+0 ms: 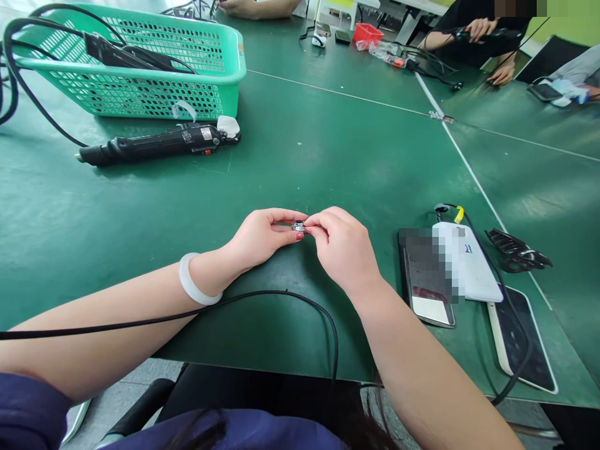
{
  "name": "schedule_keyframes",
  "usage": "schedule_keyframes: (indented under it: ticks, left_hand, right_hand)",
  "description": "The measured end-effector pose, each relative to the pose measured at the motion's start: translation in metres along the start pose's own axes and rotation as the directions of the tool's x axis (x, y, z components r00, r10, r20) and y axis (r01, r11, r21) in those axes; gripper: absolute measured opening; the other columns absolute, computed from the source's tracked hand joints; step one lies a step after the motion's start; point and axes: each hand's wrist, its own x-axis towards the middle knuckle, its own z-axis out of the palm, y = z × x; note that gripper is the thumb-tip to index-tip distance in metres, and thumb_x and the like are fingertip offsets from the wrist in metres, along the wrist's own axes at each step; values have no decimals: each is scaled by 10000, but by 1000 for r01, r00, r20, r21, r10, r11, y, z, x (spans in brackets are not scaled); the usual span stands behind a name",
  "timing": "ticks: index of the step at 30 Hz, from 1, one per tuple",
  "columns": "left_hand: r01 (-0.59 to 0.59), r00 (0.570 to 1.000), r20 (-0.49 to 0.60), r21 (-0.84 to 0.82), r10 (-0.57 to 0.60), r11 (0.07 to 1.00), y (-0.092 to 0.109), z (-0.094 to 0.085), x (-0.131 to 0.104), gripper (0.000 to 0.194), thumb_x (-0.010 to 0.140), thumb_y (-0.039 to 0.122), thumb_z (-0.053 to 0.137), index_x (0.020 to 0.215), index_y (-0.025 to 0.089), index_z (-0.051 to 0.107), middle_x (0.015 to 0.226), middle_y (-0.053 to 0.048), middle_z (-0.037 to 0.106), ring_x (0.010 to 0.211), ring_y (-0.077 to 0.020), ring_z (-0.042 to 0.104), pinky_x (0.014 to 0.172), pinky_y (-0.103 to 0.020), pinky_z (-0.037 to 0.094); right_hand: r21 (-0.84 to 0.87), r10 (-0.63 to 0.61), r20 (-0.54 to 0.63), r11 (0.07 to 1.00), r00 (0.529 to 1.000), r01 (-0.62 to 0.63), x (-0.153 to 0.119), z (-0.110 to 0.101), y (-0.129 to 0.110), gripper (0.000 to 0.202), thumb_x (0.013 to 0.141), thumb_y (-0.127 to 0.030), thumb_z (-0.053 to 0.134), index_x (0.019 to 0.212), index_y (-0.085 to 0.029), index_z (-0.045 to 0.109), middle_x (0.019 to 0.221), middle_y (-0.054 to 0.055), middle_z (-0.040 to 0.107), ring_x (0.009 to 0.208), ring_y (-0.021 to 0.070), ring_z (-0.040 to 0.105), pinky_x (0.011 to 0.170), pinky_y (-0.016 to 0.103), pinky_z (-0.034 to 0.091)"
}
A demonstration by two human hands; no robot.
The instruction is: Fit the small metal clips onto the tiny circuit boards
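Between my two hands is a small silver-and-black metal part [299, 227], too small to name more exactly. My left hand [257, 236], with a white bangle [192, 281] on its wrist, pinches the part between thumb and fingers from the left. From the right, my right hand [344, 244] closes thumb and forefinger at the part's right end. Its other fingers are curled and mostly hidden. Both hands are just above the green table [300, 162], close to its front edge.
A black electric screwdriver [159, 142] lies before a green basket [140, 90] holding black cables and a dark device. At right are phones [426, 281] [525, 337], a white power bank [469, 262] and a cable bundle [518, 250]. A black cable [262, 292] crosses my left forearm. Other people sit opposite.
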Motion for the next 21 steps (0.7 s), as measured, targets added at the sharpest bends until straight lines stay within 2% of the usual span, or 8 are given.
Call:
schedule_keyframes:
  ticks: [3, 8, 15, 21]
  left_hand:
    - [-2, 1000, -3, -34, 2, 999, -2, 0, 1, 345, 704, 292, 726, 1031, 186, 692, 983, -63, 731, 933, -219, 670, 950, -385, 472]
    - [0, 1000, -4, -43, 0, 999, -4, -1, 2, 372, 708, 285, 726, 1059, 171, 674, 983, -71, 729, 914, -207, 675, 946, -375, 476]
    - [-15, 1000, -7, -26, 15, 1000, -4, -1, 3, 399, 730, 236, 703, 1117, 186, 618, 1044, -58, 696, 866, -164, 682, 898, -343, 505]
    - [-17, 1000, -6, -28, 17, 999, -5, -1, 3, 399, 735, 231, 699, 1120, 187, 602, 1028, -61, 695, 873, -166, 681, 891, -344, 510]
  right_hand:
    - [6, 4, -28, 1000, 1000, -4, 0, -3, 1, 209, 852, -110, 472, 872, -192, 663, 886, 55, 670, 811, 182, 605, 726, 324, 475]
    - [11, 48, 5, 999, 999, -48, 0, -4, 6, 214, 773, -136, 607, 966, -198, 677, 947, 48, 684, 806, 189, 618, 728, 336, 489]
    - [31, 77, 54, 996, 996, -79, 1, 0, 8, 158, 780, -181, 622, 914, -211, 700, 847, 22, 681, 759, 167, 603, 700, 310, 469]
    - [46, 87, 40, 995, 995, -88, 1, 2, 9, 121, 780, -203, 624, 872, -221, 701, 783, 12, 657, 712, 155, 582, 660, 293, 445]
